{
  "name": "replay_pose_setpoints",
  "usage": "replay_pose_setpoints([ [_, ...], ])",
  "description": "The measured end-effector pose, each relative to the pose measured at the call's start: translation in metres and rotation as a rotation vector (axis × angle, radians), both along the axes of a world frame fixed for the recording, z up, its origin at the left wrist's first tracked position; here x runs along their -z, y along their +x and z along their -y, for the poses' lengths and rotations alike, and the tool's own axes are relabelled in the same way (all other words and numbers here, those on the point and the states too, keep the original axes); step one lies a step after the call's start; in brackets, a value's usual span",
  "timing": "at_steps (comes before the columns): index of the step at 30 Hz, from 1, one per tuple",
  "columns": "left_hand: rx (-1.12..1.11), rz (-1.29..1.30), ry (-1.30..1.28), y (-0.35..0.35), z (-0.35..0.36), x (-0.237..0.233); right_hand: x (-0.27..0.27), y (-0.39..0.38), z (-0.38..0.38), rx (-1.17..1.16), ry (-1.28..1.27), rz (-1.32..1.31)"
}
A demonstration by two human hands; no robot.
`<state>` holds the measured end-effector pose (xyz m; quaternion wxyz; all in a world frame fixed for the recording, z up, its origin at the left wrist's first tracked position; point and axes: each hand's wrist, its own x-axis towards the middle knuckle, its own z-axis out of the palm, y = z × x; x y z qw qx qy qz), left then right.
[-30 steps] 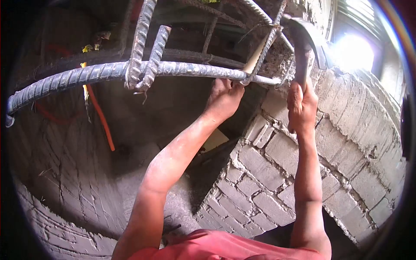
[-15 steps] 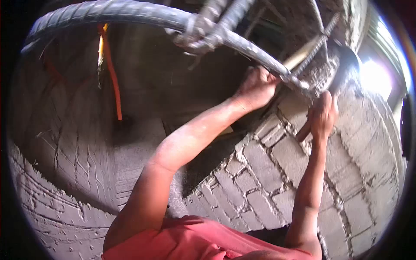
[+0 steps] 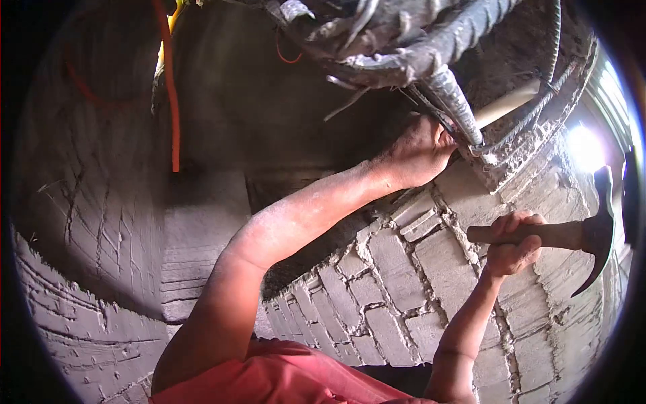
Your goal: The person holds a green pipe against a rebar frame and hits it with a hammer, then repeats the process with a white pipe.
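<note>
My right hand (image 3: 515,244) is closed around the wooden handle of a hammer (image 3: 562,236). The hammer lies sideways over the brick wall (image 3: 390,259), its dark head to the right with a long curved claw pointing down. Farther up, my left hand (image 3: 424,149) is a fist beside the steel rebar (image 3: 454,101). A pale rod (image 3: 508,104) runs up and right from this fist, which appears to grip its lower end; rebar partly hides the spot. Rough concrete (image 3: 518,161) sits just right of the rod's lower part.
Thick ribbed rebar tied in a bundle (image 3: 404,64) crosses the top, close to the camera, with loose wire ends sticking out. An orange tube (image 3: 172,101) hangs at the upper left. Scored grey plaster (image 3: 87,222) covers the left wall. Bright light enters at right.
My right hand has swung the hammer away from the concrete, rightward and down, so its head now shows fully. My left hand stays near the rod. The camera view has shifted.
</note>
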<state>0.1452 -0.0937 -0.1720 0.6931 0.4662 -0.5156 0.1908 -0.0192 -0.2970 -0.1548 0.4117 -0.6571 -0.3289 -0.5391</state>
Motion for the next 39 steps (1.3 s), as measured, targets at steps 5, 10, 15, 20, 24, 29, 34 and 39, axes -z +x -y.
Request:
replay_pose_setpoints([
  [5, -0.338, 0.055, -0.167, -0.010, -0.003, -0.003, -0.009, -0.003, -0.008, 0.023, 0.003, 0.002],
  [10, -0.322, 0.106, -0.093, -0.008, -0.010, -0.004, -0.019, 0.001, -0.026, -0.090, 0.026, 0.182],
  [15, -0.367, 0.077, 0.017, -0.009, -0.003, 0.007, -0.042, 0.024, -0.007, 0.434, -0.156, -0.087],
  [20, -0.219, 0.117, -0.172, -0.015, 0.006, -0.004, -0.029, 0.001, -0.016, 0.250, -0.048, 0.098],
  [24, -0.318, 0.041, -0.122, -0.023, 0.005, -0.006, -0.028, -0.005, -0.017, -0.045, -0.153, 0.364],
  [29, -0.263, 0.041, -0.156, -0.021, 0.006, -0.008, -0.048, 0.027, -0.006, 0.756, -0.136, -0.166],
  [34, -0.278, 0.133, -0.079, -0.012, -0.002, -0.005, -0.020, 0.016, 0.002, 0.274, 0.071, 0.029],
  [39, -0.322, 0.143, -0.143, -0.019, 0.001, -0.006, -0.024, 0.013, 0.004, 0.235, -0.228, 0.193],
])
